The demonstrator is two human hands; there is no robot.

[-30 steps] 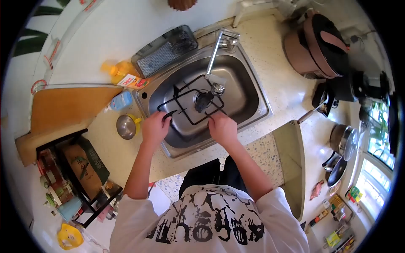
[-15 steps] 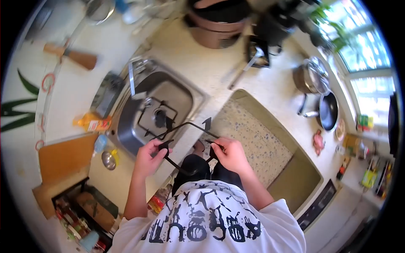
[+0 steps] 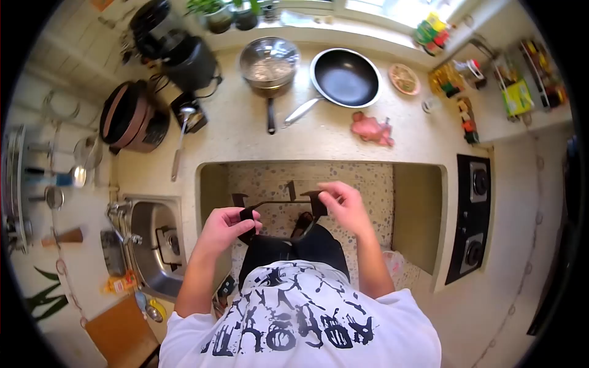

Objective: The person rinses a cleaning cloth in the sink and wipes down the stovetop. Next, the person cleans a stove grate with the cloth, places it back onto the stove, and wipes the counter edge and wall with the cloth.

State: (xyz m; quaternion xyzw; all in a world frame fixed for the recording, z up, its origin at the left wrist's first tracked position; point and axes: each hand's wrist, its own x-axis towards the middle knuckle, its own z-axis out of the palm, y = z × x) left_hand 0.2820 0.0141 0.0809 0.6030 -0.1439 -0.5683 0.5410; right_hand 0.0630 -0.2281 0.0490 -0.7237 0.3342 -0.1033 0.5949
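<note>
A black metal stove grate (image 3: 315, 204) with several upturned prongs is held in front of my body, over the gap in the counter. My left hand (image 3: 224, 232) pinches a prong on its left side between thumb and fingers. On the right side, my right hand (image 3: 345, 207) grips another prong with its thumb and fingertips. A similar black grate (image 3: 169, 241) lies in the steel sink (image 3: 144, 270) to the left, below the faucet (image 3: 126, 230).
The two-burner stove (image 3: 473, 214) is set in the counter at the right. Along the back stand a strainer pot (image 3: 269, 64), a frying pan (image 3: 345, 78), raw pink meat (image 3: 372, 129) and a plate (image 3: 404, 80). A rice cooker (image 3: 132, 119) and a blender (image 3: 187, 61) occupy the back left.
My body and view have turned right, away from the sink toward the back counter and stove. The grate has come along in both hands and is tilted differently.
</note>
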